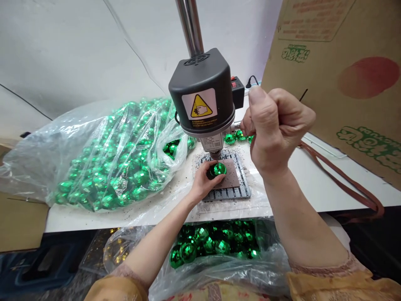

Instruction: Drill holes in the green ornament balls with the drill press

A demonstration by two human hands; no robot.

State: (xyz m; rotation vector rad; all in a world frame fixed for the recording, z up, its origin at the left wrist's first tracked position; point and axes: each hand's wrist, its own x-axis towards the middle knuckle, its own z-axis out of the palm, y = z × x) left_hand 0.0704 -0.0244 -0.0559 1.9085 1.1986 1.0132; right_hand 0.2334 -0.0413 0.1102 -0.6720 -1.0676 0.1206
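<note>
My left hand (pixel 206 180) grips a shiny green faceted ball (pixel 219 169) between thumb and fingers. It holds the ball on a brownish pad on the slotted base plate (pixel 246 184), right under the chuck of a black bench drill press (pixel 202 92). My right hand (pixel 271 125) is closed in a fist at the right side of the drill head, around the feed handle (pixel 237 125), of which only a short metal part shows. The tip of the drill bit is hard to make out above the ball.
A clear plastic bag (pixel 103 159) full of green balls lies left of the drill. Below the table edge, another open bag holds green balls (pixel 216 240). Several balls (pixel 230 139) lie behind the drill. A cardboard box (pixel 341 75) and brown strap (pixel 341 177) are at right.
</note>
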